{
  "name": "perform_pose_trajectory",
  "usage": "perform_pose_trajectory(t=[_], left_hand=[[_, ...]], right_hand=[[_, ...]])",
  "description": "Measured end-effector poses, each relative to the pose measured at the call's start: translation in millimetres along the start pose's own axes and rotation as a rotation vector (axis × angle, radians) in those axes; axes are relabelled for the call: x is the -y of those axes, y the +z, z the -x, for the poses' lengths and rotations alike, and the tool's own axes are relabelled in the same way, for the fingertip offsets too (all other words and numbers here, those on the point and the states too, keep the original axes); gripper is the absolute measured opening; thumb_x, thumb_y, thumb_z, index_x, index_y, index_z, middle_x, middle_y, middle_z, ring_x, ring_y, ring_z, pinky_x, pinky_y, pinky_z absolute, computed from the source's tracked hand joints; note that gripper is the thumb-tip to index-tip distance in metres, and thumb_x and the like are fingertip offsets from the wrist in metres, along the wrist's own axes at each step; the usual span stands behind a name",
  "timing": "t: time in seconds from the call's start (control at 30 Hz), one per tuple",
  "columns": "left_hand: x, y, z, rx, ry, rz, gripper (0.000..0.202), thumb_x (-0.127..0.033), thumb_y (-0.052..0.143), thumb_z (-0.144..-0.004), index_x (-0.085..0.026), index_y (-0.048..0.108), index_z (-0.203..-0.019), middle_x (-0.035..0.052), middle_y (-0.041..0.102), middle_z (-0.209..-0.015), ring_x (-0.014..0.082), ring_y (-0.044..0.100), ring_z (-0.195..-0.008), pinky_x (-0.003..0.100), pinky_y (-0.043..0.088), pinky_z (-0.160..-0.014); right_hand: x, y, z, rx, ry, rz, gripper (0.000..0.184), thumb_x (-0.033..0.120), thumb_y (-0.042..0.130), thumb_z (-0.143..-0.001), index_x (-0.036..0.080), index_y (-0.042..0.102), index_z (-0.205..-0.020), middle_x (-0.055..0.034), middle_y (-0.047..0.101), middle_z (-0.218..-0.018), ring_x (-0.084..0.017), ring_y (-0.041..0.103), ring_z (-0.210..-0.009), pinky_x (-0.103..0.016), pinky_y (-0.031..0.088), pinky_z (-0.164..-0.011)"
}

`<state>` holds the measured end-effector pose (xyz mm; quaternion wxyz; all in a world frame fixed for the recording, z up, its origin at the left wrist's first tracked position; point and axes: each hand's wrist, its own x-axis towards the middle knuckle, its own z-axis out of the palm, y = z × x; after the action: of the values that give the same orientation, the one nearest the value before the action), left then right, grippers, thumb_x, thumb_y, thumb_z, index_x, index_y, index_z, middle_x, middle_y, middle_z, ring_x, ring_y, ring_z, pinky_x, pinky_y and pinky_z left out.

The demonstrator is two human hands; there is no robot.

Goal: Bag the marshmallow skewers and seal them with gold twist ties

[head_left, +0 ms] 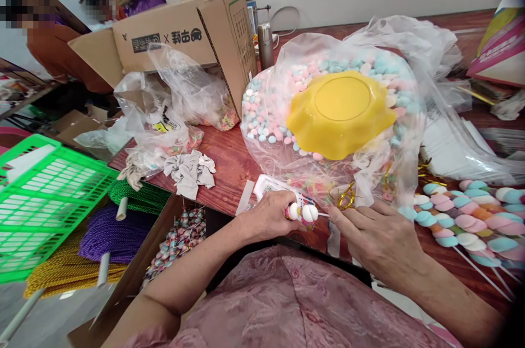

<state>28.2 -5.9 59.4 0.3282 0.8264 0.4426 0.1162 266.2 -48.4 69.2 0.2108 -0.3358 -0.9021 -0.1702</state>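
Candy stick (pixel 308 213), one piece, lying between two hands at the lower middle of the frame.

Left hand (pixel 266 219): its grip is wrapping the candy stick, with the twisted white candy showing past the fingers. Long axis is running roughly left to right, the white stem (pixel 323 215) pointing toward the right hand (pixel 381 236). The left hand is being the nearer one, touching the candy; the right hand's fingertips are meeting the stem's far end, and whether they are pinching it, one cannot tell. Gold ties (pixel 345 197) are lying just above those fingertips. A yellow bowl (pixel 341 112) is resting upside down on a clear bag of candies (pixel 258 118), upper middle; more candy sticks (pixel 471 222) are lying on the table (pixel 225 151), right edge.
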Motion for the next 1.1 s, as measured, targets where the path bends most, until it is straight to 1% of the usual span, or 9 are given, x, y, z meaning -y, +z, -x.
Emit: perform_pose_trajectory(t=[0.23,0.3,0.4,0.47,0.6,0.67,0.9,1.0,1.1], left_hand=[[-1,8.5,-6,0.114,0.091,-0.181,0.016,-0.024,0.065,-0.082,-0.017,0.059,-0.095,0.0059,0.067,-0.087,0.0209,0.063,-0.08,0.03,0.043,-0.07],[0,6.7,-6,0.093,0.133,-0.18,0.031,-0.028,0.068,-0.082,-0.017,0.058,-0.108,0.0088,0.068,-0.101,0.0241,0.064,-0.094,0.033,0.047,-0.08],[4,-9.2,0,0.013,0.17,-0.27,0.075,-0.041,0.078,-0.075,-0.018,0.043,-0.138,0.0148,0.06,-0.129,0.0312,0.057,-0.116,0.044,0.045,-0.097],[9,-22.3,4,-0.012,0.13,-0.383,0.084,-0.041,0.078,-0.074,-0.018,0.038,-0.143,0.0167,0.057,-0.134,0.0342,0.054,-0.121,0.05,0.042,-0.1],[17,-30.0,10,0.063,0.03,-0.432,0.027,-0.024,0.061,-0.086,-0.016,0.062,-0.112,0.0124,0.068,-0.11,0.0279,0.062,-0.104,0.041,0.047,-0.09],[19,-24.0,10,0.09,0.021,-0.382,0.014,-0.019,0.056,-0.086,-0.016,0.064,-0.098,0.01,0.07,-0.099,0.0246,0.064,-0.095,0.036,0.048,-0.084],[26,-8.1,6,0.029,-0.03,-0.103,0.014,-0.012,0.06,-0.071,-0.018,0.067,-0.082,0.0029,0.068,-0.076,0.0192,0.062,-0.074,0.028,0.046,-0.068],[28,-8.7,5,0.03,-0.06,0.032,0.016,-0.015,0.061,-0.072,-0.019,0.07,-0.084,0.0011,0.069,-0.075,0.018,0.062,-0.072,0.026,0.046,-0.065],[27,-8.9,7,0.031,-0.035,0.02,0.017,-0.016,0.06,-0.073,-0.019,0.07,-0.086,0.0012,0.069,-0.077,0.0181,0.062,-0.074,0.026,0.046,-0.067]], right_hand=[[5,6,-4,0.114,0.11,-0.305,0.026,0.0,0.04,-0.085,0.019,0.055,-0.076,0.0015,0.059,-0.059,-0.013,0.054,-0.051,-0.029,0.036,-0.056],[4,9,-1,0.102,0.155,-0.333,0.024,0.003,0.042,-0.089,0.018,0.059,-0.08,-0.0007,0.064,-0.063,-0.014,0.058,-0.053,-0.028,0.04,-0.055],[1,13,9,0.022,0.235,-0.385,0.023,0.009,0.043,-0.095,0.018,0.065,-0.098,-0.0045,0.074,-0.081,-0.015,0.067,-0.064,-0.027,0.049,-0.059],[-1,16,16,-0.034,0.281,-0.421,0.024,0.011,0.045,-0.097,0.019,0.065,-0.107,-0.0053,0.076,-0.09,-0.016,0.071,-0.072,-0.027,0.053,-0.062],[1,22,22,-0.074,0.311,-0.485,0.023,0.012,0.048,-0.096,0.021,0.067,-0.107,-0.0045,0.077,-0.093,-0.017,0.073,-0.078,-0.028,0.056,-0.065],[4,23,20,-0.073,0.298,-0.467,0.024,0.011,0.047,-0.096,0.021,0.066,-0.108,-0.0045,0.077,-0.092,-0.016,0.072,-0.076,-0.028,0.055,-0.065],[14,10,14,-0.138,-0.014,-0.125,0.032,0.002,0.048,-0.09,0.012,0.059,-0.118,-0.0042,0.071,-0.08,-0.016,0.062,-0.067,-0.033,0.042,-0.061],[19,9,16,-0.152,-0.015,-0.103,0.03,0.003,0.047,-0.09,0.01,0.06,-0.116,-0.0043,0.07,-0.078,-0.015,0.059,-0.065,-0.033,0.041,-0.061],[18,14,17,-0.11,0.027,-0.153,0.028,0.002,0.045,-0.089,0.011,0.06,-0.111,-0.0032,0.068,-0.075,-0.015,0.06,-0.066,-0.031,0.042,-0.062]])
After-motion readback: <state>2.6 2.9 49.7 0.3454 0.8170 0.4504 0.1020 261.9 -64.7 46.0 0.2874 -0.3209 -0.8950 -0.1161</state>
